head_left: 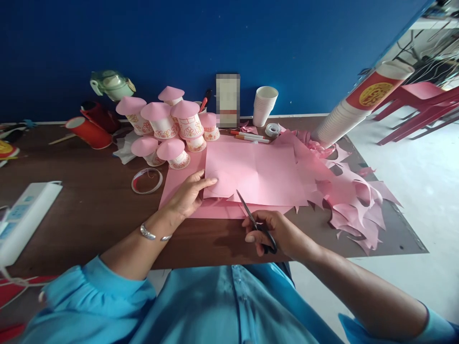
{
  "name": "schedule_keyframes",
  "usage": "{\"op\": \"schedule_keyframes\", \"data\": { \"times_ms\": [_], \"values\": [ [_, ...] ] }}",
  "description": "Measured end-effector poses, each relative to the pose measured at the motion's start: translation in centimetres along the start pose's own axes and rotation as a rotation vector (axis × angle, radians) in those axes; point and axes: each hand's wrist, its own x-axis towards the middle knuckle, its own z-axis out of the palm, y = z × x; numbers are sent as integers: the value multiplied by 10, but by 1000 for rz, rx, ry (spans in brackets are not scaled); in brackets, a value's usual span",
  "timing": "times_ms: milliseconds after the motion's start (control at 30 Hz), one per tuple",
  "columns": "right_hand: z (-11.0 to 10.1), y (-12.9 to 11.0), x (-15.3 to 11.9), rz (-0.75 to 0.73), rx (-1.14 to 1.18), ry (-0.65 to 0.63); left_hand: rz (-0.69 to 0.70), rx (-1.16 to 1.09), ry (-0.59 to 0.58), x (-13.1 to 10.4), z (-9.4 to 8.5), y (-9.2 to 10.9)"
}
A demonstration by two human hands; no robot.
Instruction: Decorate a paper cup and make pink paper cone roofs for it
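Observation:
My left hand (193,191) pinches the left edge of a pink paper sheet (268,172), thumb on top. A faint curved line shows on the sheet near my thumb. In my right hand (268,231) are black-handled scissors (254,220), their tips pointing up and left at the sheet's lower edge. The blades look closed or nearly so. Beneath the held sheet lies another pink sheet (175,191), flat on the brown table.
Decorated paper cups with pink cone roofs (157,111) stand behind my left hand. A tape roll (147,181) lies left. Pink scraps (355,210) cover the right side, below a leaning cup stack (339,119). White cups (264,106) and pens (251,137) sit at the back.

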Motion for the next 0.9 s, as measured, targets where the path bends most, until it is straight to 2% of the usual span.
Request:
{"op": "schedule_keyframes", "data": {
  "times_ms": [133, 233, 333, 400, 467, 533, 600, 667, 700, 733, 800, 867, 900],
  "values": [
    [-1, 2, -17, -113, -218, 126, 2, -24, -2, 4, -3, -4],
    [-4, 2, -25, -266, -444, 287, -10, -21, -6, 4, -5, -5],
    [-7, -4, -22, -432, -561, 499, -9, -17, -50, 5, -3, -6],
    [-7, -13, -15, -476, -575, 568, 3, -20, -105, 6, -2, -8],
    [-3, -25, -8, -461, -560, 548, 18, -15, -148, 7, 0, -10],
    [4, -36, -1, -448, -513, 473, 72, 32, -126, 7, 0, -12],
    [13, -43, 6, -454, -435, 395, 211, 153, 10, 4, -2, -11],
    [22, -46, 13, -462, -380, 340, 420, 297, 201, -1, -4, -8],
    [26, -45, 17, -476, -377, 333, 513, 349, 262, -4, -5, -6],
    [31, -44, 21, -503, -397, 341, 580, 378, 268, -7, -5, -4],
    [38, -40, 31, -595, -506, 387, 594, 387, 120, -12, -4, -2],
    [43, -36, 41, -689, -668, 439, 519, 350, -74, -15, -1, -3],
    [43, -36, 45, -721, -743, 456, 491, 320, -129, -15, 1, -4]
  ]
}}
